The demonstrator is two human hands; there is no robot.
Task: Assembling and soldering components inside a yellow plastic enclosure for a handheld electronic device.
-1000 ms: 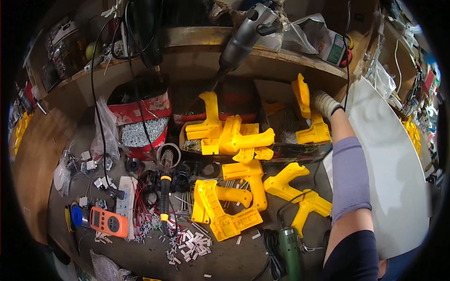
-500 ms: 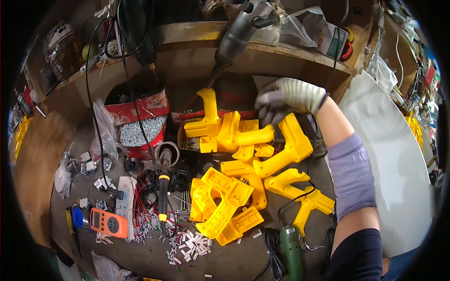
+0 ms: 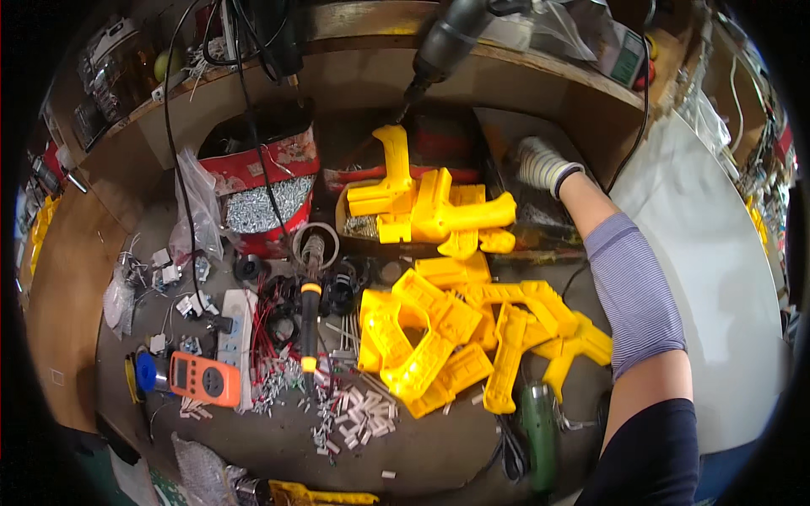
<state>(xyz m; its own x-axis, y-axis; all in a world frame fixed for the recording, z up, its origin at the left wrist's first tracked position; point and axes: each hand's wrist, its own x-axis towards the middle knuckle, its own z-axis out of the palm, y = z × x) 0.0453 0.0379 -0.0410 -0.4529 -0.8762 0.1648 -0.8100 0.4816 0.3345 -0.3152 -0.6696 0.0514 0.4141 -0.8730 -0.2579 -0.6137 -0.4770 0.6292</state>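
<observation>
My right hand, in a striped grey glove, reaches into a dark bin at the back right. Its fingers are in shadow, and what they touch cannot be made out. Left of it, yellow pistol-grip tool housings lie piled over a box of small screws. More yellow housing shells form a heap at the middle of the bench, and one shell leans at that heap's right side. My left hand is out of view.
A power drill hangs overhead. Left stand a red bin of screws, a soldering iron in its holder, an orange multimeter and a power strip. Small white parts lie in front; a green corded tool lies right.
My right hand has moved from above the yellow housings rightward into the dark bin. The upright shell beside it now lies lower, against the heap. The whole view has shifted slightly.
</observation>
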